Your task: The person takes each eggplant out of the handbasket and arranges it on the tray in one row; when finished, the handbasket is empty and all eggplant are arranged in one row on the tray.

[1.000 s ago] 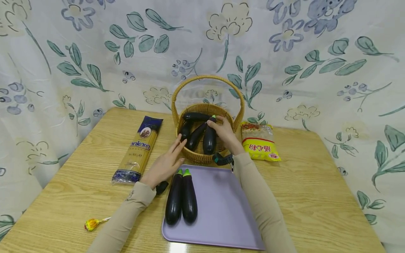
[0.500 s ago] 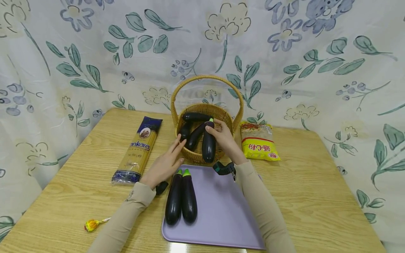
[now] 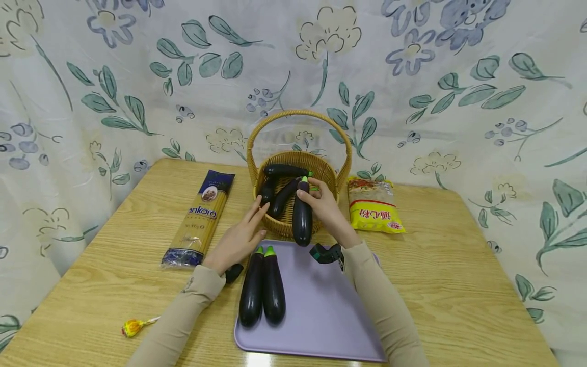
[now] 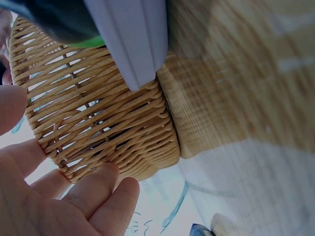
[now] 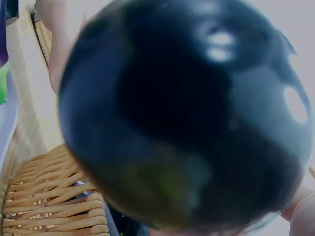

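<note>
My right hand (image 3: 327,209) pinches an eggplant (image 3: 302,221) near its green stem end. It hangs in front of the wicker basket (image 3: 281,229), its lower end over the far edge of the lilac tray (image 3: 325,306). In the right wrist view the glossy eggplant (image 5: 182,118) fills most of the picture. My left hand (image 3: 236,242) touches the basket's left rim with extended fingers; in the left wrist view its fingers (image 4: 93,189) rest against the woven side. Several eggplants (image 3: 286,170) lie inside the basket. Two more eggplants (image 3: 274,293) lie side by side on the tray's left part.
A pack of spaghetti (image 3: 199,219) lies left of the basket. To its right is a yellow bag of dry food (image 3: 375,206). A wrapped lollipop (image 3: 134,327) lies at the front left of the wooden table (image 3: 458,285). A floral cloth (image 3: 293,61) hangs behind.
My right hand has drawn the eggplant out of the basket, toward me and over the front rim. The left hand has stayed at the basket's rim.
</note>
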The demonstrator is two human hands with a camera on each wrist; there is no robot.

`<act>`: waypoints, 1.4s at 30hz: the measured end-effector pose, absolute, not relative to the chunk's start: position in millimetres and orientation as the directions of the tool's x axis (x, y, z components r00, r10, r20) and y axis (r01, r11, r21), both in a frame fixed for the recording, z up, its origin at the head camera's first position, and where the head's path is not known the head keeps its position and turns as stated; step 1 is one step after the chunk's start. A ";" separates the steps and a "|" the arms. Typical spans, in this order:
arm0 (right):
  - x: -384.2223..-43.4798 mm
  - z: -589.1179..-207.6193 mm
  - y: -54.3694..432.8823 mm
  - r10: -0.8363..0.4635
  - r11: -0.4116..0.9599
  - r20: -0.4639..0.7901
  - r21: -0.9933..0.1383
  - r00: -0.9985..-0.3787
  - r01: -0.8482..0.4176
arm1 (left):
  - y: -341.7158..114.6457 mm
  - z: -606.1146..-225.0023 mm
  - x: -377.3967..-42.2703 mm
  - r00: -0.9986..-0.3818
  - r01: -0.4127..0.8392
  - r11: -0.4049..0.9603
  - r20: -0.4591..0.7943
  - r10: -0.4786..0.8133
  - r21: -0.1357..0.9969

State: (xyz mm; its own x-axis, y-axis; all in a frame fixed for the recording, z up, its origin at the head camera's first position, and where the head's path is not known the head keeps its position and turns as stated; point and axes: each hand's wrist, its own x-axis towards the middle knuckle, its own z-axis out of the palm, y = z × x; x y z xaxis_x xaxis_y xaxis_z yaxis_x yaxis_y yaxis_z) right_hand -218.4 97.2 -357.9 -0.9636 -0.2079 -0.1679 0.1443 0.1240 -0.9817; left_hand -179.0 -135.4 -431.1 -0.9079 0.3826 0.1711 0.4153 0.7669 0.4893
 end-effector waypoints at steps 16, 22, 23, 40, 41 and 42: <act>-202.5 -364.4 99.4 -0.265 0.122 -0.153 -0.985 -0.952 0.125 | -134.7 -429.2 -179.4 -0.913 0.403 0.775 0.160 0.374 0.487; -199.9 -368.8 99.5 -0.271 0.121 -0.159 -0.984 -0.949 0.131 | -134.0 -430.8 -179.4 -0.913 0.403 0.774 0.158 0.375 0.488; -198.9 -369.1 99.6 -0.271 0.124 -0.160 -0.984 -0.949 0.131 | -133.9 -431.1 -179.5 -0.913 0.403 0.774 0.160 0.375 0.488; -184.4 -377.6 99.5 -0.308 0.113 -0.156 -0.985 -0.939 0.127 | -133.5 -430.6 -178.6 -0.912 0.406 0.771 0.162 0.377 0.490; -183.5 -378.6 99.5 -0.310 0.109 -0.152 -0.986 -0.939 0.124 | -133.6 -430.5 -178.5 -0.913 0.404 0.772 0.162 0.375 0.490; -182.1 -378.9 99.4 -0.315 0.105 -0.150 -0.987 -0.937 0.123 | -133.7 -430.4 -178.2 -0.913 0.404 0.774 0.161 0.375 0.488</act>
